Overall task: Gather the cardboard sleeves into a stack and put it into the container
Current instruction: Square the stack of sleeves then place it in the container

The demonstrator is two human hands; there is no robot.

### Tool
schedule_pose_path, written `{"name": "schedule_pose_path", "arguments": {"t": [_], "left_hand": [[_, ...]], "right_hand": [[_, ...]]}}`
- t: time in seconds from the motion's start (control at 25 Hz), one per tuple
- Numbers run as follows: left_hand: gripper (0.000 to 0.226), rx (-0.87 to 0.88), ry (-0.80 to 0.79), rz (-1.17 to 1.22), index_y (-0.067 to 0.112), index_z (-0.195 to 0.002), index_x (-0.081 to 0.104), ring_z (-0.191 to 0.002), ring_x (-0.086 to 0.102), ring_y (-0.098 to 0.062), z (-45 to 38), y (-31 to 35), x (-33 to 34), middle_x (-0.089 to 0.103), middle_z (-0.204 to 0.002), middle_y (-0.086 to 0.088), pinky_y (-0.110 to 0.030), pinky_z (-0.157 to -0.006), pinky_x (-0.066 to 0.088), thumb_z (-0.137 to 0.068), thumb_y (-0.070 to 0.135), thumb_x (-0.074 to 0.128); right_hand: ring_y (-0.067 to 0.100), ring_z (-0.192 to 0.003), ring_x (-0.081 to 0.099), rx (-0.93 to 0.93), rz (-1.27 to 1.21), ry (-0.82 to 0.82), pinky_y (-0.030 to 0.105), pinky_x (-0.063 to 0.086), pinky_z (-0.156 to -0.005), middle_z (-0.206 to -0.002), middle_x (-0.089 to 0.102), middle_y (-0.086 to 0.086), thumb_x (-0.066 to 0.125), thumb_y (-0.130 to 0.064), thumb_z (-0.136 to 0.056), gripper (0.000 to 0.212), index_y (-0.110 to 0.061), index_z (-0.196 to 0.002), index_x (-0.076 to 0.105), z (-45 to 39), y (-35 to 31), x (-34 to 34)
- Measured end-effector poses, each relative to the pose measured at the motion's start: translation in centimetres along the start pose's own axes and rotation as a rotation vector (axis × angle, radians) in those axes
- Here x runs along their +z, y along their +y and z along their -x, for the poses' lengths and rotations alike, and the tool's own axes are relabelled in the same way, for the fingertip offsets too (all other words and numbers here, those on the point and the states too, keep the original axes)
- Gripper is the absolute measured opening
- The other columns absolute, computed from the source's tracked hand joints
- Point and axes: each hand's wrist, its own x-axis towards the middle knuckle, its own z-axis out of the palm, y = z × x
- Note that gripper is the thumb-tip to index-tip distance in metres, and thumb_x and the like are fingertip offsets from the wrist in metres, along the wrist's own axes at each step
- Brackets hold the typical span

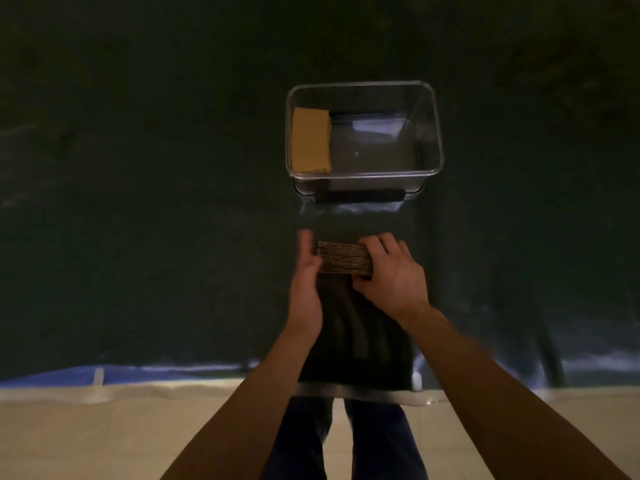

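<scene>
Now, right hand: fingers curled over stack of cardboard sleeves, gripping.
Left hand: flat, upright, pressed against stack's end.

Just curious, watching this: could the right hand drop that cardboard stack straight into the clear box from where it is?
Probably yes. The right hand grips the stack, the container has no lid on, and nothing lies between; cardboard fills only its left side.

Brown sleeve stack before clear container

Dim indoor room, dark sheet-covered table, pale tiled floor, setting otherwise unclear
</scene>
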Motion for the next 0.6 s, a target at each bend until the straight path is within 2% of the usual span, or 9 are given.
{"name": "schedule_pose_path", "arguments": {"t": [0.08,0.16,0.24,0.32,0.36,0.44,0.48,0.52,0.6], "left_hand": [[0.065,-0.008,-0.012,0.032,0.025,-0.156,0.023,-0.140,0.035,0.002,-0.1,0.1,0.4,0.037,-0.155,0.017,-0.008,-0.097,0.037,-0.094,0.025,0.043],[0.064,0.019,-0.005,0.021,0.024,-0.156,0.022,-0.145,0.026,-0.003,-0.3,0.3,0.7,0.025,-0.162,0.009,-0.009,-0.099,0.036,-0.095,0.022,0.041],[0.066,0.080,-0.163,-0.255,0.027,-0.154,0.026,-0.147,0.018,0.000,-0.1,0.6,0.5,0.013,-0.165,0.010,-0.019,-0.114,0.028,-0.090,0.027,0.043],[0.073,0.168,-0.256,-0.530,0.026,-0.156,0.018,-0.148,0.007,0.002,-0.1,0.8,0.2,0.004,-0.166,0.009,-0.030,-0.123,0.015,-0.089,0.031,0.045],[0.078,0.278,-0.240,-0.693,0.023,-0.158,0.010,-0.150,0.000,-0.001,-0.1,0.8,-0.1,-0.001,-0.167,0.008,-0.033,-0.124,0.009,-0.089,0.032,0.046],[0.087,0.640,-0.197,-1.181,0.016,-0.159,0.001,-0.153,-0.006,-0.016,0.0,0.8,-0.2,-0.008,-0.167,0.000,-0.038,-0.124,0.005,-0.088,0.036,0.047],[0.088,0.782,-0.217,-1.404,0.013,-0.158,0.002,-0.153,-0.004,-0.022,-0.1,0.5,0.0,-0.006,-0.167,-0.005,-0.042,-0.124,0.005,-0.087,0.037,0.048],[0.088,0.844,-0.270,-1.562,0.010,-0.158,0.005,-0.153,-0.001,-0.026,0.0,0.1,0.4,0.000,-0.167,-0.010,-0.044,-0.124,0.007,-0.087,0.036,0.049],[0.084,0.817,-0.330,-1.714,0.007,-0.156,0.011,-0.153,0.007,-0.028,0.1,-0.6,0.7,0.011,-0.166,-0.014,-0.045,-0.123,0.011,-0.087,0.032,0.051]], "right_hand": [[0.023,-0.104,0.053,-0.008,0.006,0.000,0.042,0.058,-0.071,-0.120,0.054,0.001,0.073,-0.041,-0.071,0.062,-0.028,-0.126,0.048,0.0,0.0,0.2],[0.024,-0.103,0.054,-0.013,0.003,0.004,0.042,0.058,-0.069,-0.119,0.053,0.002,0.073,-0.041,-0.070,0.063,-0.030,-0.127,0.048,0.2,0.1,0.3],[0.026,-0.102,0.054,-0.026,0.009,0.018,0.041,0.057,-0.068,-0.118,0.054,0.003,0.073,-0.041,-0.070,0.063,-0.029,-0.126,0.049,0.2,0.0,0.4],[0.026,-0.102,0.055,-0.026,0.011,0.025,0.041,0.057,-0.067,-0.118,0.054,0.003,0.073,-0.043,-0.070,0.062,-0.029,-0.125,0.049,0.1,0.0,0.5],[0.025,-0.101,0.055,-0.019,0.012,0.025,0.041,0.058,-0.067,-0.118,0.054,0.003,0.073,-0.043,-0.071,0.061,-0.028,-0.125,0.049,0.1,0.1,0.4],[0.025,-0.101,0.055,-0.018,0.016,0.023,0.042,0.058,-0.066,-0.116,0.054,0.003,0.073,-0.044,-0.071,0.060,-0.028,-0.123,0.049,0.0,0.1,0.3],[0.026,-0.101,0.056,-0.021,0.015,0.021,0.042,0.058,-0.066,-0.115,0.055,0.003,0.074,-0.043,-0.071,0.059,-0.027,-0.122,0.050,0.0,0.1,0.3],[0.026,-0.100,0.056,-0.021,0.011,0.017,0.042,0.058,-0.065,-0.115,0.055,0.004,0.074,-0.043,-0.071,0.058,-0.025,-0.121,0.050,0.0,0.1,0.2],[0.026,-0.101,0.057,-0.030,-0.004,0.019,0.043,0.059,-0.065,-0.116,0.055,0.004,0.074,-0.042,-0.072,0.056,-0.023,-0.120,0.052,0.2,-0.2,0.1]]}}
